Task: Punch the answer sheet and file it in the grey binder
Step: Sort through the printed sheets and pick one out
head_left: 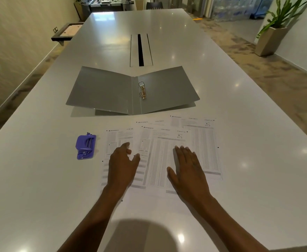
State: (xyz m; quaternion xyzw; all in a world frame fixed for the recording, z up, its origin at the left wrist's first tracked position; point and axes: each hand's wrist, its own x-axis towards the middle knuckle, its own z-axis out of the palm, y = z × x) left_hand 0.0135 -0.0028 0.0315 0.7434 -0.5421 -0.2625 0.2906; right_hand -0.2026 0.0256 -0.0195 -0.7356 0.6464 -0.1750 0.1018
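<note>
Both hands lie flat on a fan of overlapping answer sheets [169, 160] near the front edge of the white surface [258, 197]; the left hand [121, 166] and right hand [189, 170] have each grip released, fingers spread, pinching nothing. The grey binder [109, 90] sits open behind the sheets toward the middle of the surface, its rings [142, 90] apparently shut. The purple hole punch [86, 146] waits just left of the papers. The risk, I'd say, is dragging up two overlapping sheets together, or punching one crooked so the holes miss the rings.
</note>
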